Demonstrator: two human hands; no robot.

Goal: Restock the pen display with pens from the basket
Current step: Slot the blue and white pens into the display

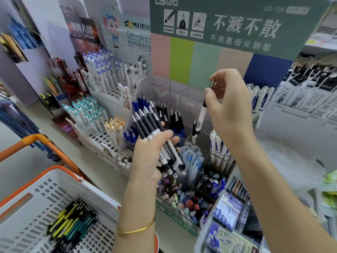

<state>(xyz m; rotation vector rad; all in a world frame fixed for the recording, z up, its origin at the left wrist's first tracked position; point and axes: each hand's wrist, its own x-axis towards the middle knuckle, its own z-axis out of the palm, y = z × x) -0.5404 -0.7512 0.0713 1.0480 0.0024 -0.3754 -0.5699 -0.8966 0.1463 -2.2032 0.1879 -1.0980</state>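
My left hand (149,157) has its fingers curled round a bundle of pens (155,128). The bundle is slanted, with the silver tips pointing up and to the left and the other ends down to the right. It sits in front of the clear display (164,84), just above its front compartments.

My right hand (229,105) pinches a single pen (201,115) between thumb and fingertips near the pen's dark top. The pen hangs almost upright, tip down. Its lower end is inside one of the display's middle compartments, just beside a black pen (194,125) standing there. I cannot tell whether the tip touches the bottom.

To the left of that compartment, blue and black stock pens (173,114) stand packed together, partly hidden behind the bundle.

The basket (87,187) is at lower left, well apart from the display. It is white with an orange rim. Yellow, teal and black basket pens (73,221) lie loose on its floor.

A gold bracelet (135,230) circles my left wrist. A green sign (237,24) rises behind the display.
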